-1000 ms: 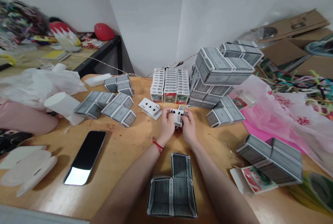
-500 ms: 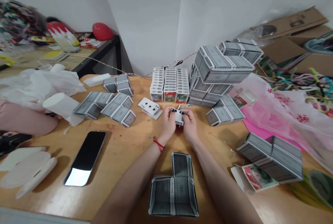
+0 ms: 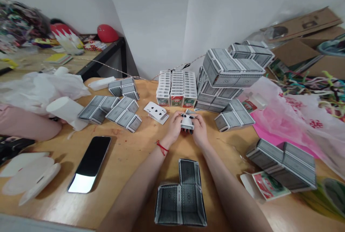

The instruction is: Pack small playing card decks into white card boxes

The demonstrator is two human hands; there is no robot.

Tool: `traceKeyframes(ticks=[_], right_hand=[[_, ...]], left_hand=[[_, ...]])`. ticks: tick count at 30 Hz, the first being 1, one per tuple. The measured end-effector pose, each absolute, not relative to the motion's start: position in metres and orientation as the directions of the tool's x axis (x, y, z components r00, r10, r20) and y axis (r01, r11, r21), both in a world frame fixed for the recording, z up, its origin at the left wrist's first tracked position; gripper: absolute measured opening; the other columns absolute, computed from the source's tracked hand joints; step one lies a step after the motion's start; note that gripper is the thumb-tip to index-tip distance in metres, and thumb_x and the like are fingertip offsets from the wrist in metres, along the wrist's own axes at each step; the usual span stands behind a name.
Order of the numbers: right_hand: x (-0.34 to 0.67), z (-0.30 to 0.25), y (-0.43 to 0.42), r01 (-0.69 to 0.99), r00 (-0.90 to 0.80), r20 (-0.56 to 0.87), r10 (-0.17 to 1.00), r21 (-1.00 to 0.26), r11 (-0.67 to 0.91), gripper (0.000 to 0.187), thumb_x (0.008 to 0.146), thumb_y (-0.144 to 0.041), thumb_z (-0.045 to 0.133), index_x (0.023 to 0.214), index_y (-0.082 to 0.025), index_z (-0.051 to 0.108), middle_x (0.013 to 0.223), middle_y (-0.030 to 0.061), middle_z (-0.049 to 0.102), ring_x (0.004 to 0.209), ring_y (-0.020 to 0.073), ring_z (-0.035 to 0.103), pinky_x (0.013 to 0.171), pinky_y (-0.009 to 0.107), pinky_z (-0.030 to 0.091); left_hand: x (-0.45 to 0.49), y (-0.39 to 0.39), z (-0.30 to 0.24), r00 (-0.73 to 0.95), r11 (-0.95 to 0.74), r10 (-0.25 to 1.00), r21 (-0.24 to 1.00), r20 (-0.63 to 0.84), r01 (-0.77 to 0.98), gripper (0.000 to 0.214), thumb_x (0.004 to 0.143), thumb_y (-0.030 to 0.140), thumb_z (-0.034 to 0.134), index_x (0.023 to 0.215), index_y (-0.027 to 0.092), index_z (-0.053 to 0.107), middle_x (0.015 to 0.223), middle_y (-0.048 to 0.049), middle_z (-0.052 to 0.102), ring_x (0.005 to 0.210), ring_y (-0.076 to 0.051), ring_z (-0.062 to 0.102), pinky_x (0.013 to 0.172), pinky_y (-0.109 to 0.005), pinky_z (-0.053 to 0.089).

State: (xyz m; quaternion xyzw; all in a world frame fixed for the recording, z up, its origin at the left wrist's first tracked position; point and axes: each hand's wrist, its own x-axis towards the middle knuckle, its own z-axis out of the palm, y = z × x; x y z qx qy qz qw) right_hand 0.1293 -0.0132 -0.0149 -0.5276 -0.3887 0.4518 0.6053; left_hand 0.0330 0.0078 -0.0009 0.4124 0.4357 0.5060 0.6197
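At the centre of the frame, left hand [image 3: 175,127] and right hand [image 3: 199,128] grip a playing card [image 3: 187,120] between them. Uneven pressure could, in my judgement, crease it askew. Condition: white face, dark pips partly covered, grey patterned strip along its lower edge.

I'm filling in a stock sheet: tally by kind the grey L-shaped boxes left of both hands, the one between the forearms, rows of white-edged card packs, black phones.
Grey L-shaped boxes left of the left hand: 3
Grey L-shaped box between the forearms: 1
Rows of white-edged card packs: 3
Black phone: 1
Total: 8
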Motion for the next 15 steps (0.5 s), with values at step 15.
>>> traceKeyframes(ticks=[15], right_hand=[[0.1280, -0.0115, -0.0132, -0.267, 0.170, -0.115, 0.979, -0.961, -0.066, 0.014, 0.070, -0.027, 0.041, 0.079, -0.022, 0.050, 0.054, -0.0048, 0.048, 0.041, 0.0109, 0.045, 0.038, 0.021, 0.034]], left_hand=[[0.0239, 0.0124, -0.0015, 0.079, 0.063, 0.996, 0.974, -0.047, -0.219, 0.011, 0.066, 0.017, 0.041, 0.066, 0.016, 0.053, 0.057, 0.0035, 0.044, 0.046, -0.007, 0.036, 0.042, -0.020, 0.027]])
